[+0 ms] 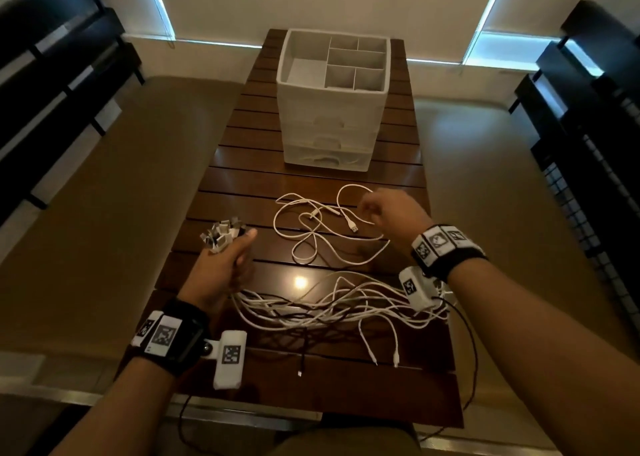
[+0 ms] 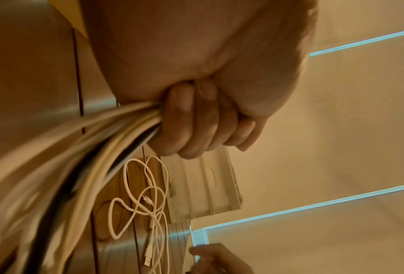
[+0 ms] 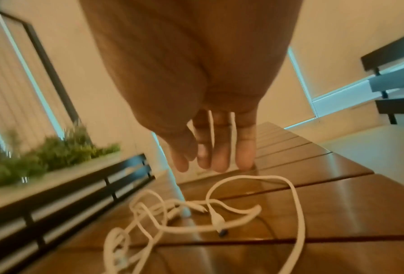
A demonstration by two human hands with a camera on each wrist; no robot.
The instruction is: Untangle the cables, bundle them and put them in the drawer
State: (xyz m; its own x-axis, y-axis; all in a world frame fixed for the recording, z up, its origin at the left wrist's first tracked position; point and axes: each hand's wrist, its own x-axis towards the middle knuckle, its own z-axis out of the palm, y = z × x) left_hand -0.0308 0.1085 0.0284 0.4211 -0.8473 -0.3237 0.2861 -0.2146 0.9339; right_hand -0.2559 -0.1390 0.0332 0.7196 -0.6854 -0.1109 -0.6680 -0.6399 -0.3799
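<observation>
The gathered cables (image 1: 332, 308) trail over the tabletop (image 1: 242, 178) on the near side of the drawer unit (image 1: 334, 98), their plug ends fisted in the left hand (image 1: 225, 265); the loose white cable (image 1: 322, 227) lies between that bundle and the unit, under the right hand (image 1: 391, 213), fingers relaxed and holding nothing; best lift it by one end, so no loops snag.

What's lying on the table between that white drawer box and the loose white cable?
Only bare brown slatted table between the white drawer box and loose white cable, per the head view.
</observation>
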